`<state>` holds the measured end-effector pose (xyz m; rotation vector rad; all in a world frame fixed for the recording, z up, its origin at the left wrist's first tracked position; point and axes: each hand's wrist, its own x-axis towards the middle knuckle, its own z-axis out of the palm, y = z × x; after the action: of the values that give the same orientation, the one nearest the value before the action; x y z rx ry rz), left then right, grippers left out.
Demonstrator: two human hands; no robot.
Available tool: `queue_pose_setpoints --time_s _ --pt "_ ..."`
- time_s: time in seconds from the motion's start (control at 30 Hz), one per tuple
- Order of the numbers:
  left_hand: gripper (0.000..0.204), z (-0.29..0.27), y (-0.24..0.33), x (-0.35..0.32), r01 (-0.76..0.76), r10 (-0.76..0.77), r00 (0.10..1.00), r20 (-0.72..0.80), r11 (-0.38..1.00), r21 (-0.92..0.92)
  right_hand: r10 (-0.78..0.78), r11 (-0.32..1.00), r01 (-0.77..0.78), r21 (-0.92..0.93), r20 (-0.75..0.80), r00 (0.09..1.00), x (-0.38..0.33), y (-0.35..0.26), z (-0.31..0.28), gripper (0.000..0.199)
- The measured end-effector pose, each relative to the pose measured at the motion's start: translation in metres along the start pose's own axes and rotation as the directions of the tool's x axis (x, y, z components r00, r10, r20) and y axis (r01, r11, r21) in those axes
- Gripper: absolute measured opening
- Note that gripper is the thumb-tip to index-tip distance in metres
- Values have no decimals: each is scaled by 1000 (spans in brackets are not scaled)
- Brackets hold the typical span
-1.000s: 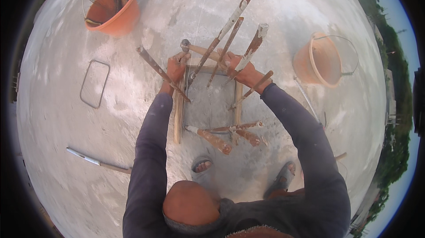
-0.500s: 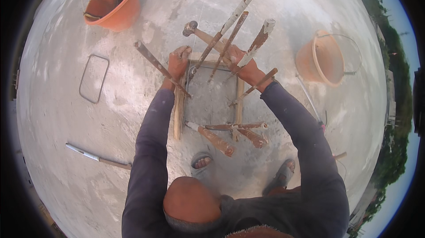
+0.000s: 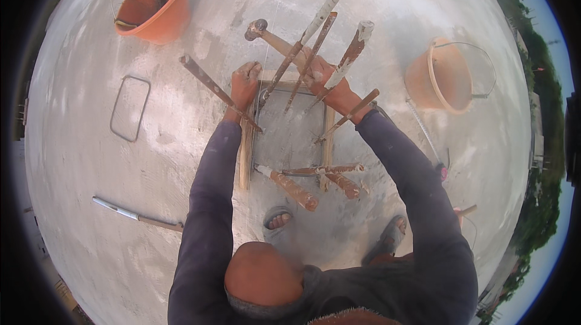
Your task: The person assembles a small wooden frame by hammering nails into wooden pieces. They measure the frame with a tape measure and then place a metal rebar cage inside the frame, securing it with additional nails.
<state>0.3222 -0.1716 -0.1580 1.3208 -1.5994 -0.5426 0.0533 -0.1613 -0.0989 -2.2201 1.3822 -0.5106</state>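
Note:
My right hand (image 3: 321,74) is wrapped round the wooden handle of a hammer (image 3: 256,28), whose head is raised beyond the far side of a rectangular wooden frame (image 3: 245,158). At the frame's far left corner my left hand (image 3: 246,80) is closed; whatever its fingers pinch is hidden. Rusty, mortar-splashed rebar columns (image 3: 330,10) rise out of the frame's inside and in front of both forearms. Stubs of rebar (image 3: 293,190) lean toward me at the near end. A thin metal stirrup (image 3: 284,90) lies within the frame.
An orange bucket (image 3: 163,25) holding sticks and wire stands far left; another bucket (image 3: 448,77) tips on its side at right. A bent wire rectangle (image 3: 130,109) and a hacksaw-like blade with handle (image 3: 136,214) lie left. A measuring tape (image 3: 423,128) stretches along the right.
The hammer head has shifted slightly left and upward, with my right hand still round the handle. My left hand has stayed at the frame's corner.

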Motion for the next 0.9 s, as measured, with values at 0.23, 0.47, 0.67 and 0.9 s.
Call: queue_pose_setpoints --time_s 0.23,0.47,0.67,0.9 --pt "23 3 0 3 78 -78 997 14 997 6 -283 831 322 -455 152 947 9 13 -5 32" --pt "23 3 0 3 97 -97 995 20 995 -20 -111 986 107 -130 -20 994 5 -4 0 26" --pt "21 6 -9 -4 152 -153 988 34 988 17 -116 981 113 -158 -10 993 8 -5 -6 29" --pt "21 11 -17 0 265 -267 961 68 963 44 -153 972 156 -174 31 988 10 6 -2 54"
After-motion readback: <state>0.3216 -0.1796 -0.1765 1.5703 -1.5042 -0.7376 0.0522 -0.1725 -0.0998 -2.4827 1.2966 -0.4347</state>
